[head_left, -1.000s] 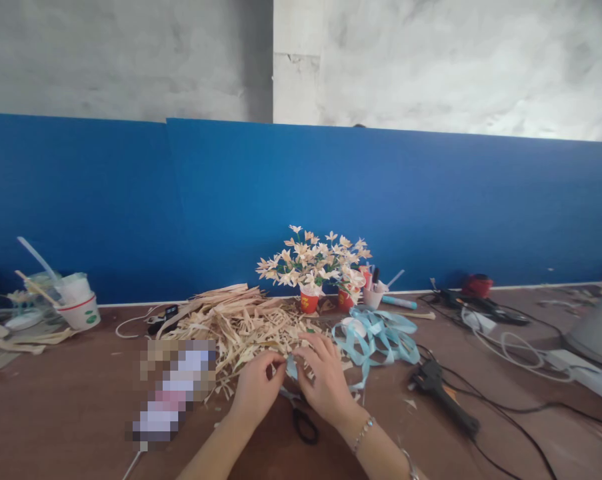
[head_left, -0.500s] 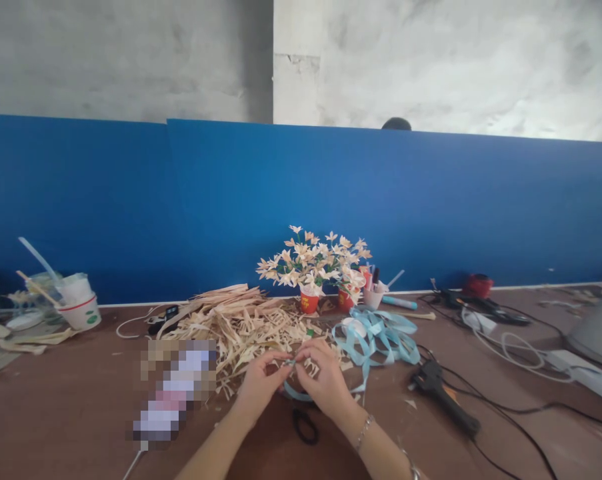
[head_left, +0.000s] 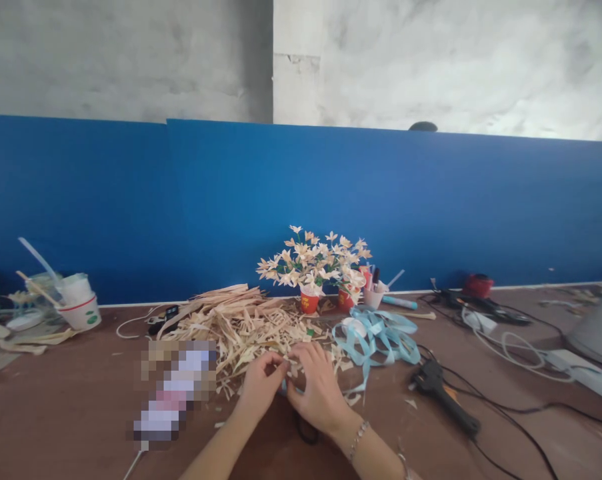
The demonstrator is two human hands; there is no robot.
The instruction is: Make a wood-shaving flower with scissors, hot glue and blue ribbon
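My left hand (head_left: 261, 387) is closed in a pinch, thumb against forefinger, at a light blue ribbon (head_left: 283, 386). Only a short piece of this ribbon shows between the hands. My right hand (head_left: 317, 387), with a bracelet at its wrist, curls over from the other side. Its fingertips meet those of the left, and its thumb lies lower, by the ribbon. What exactly sits at the fingertips is too small to make out. Under the right hand, a black loop (head_left: 308, 433), like a scissor handle, is partly covered. Beyond the hands lies a pile of dry husk strips (head_left: 251, 327).
A heap of light blue ribbon (head_left: 381, 337) lies right of the hands, near a black glue gun (head_left: 443, 397) and its cables. Pale flowers (head_left: 315, 257) stand in red cups (head_left: 309, 303) before a blue partition (head_left: 221, 200). A blurred-out object (head_left: 173, 393) lies left.
My right hand has turned over and its fingers have come across toward the left fingertips. Less of the ribbon and the black loop shows. Behind the partition, a dark rounded top has shifted right.
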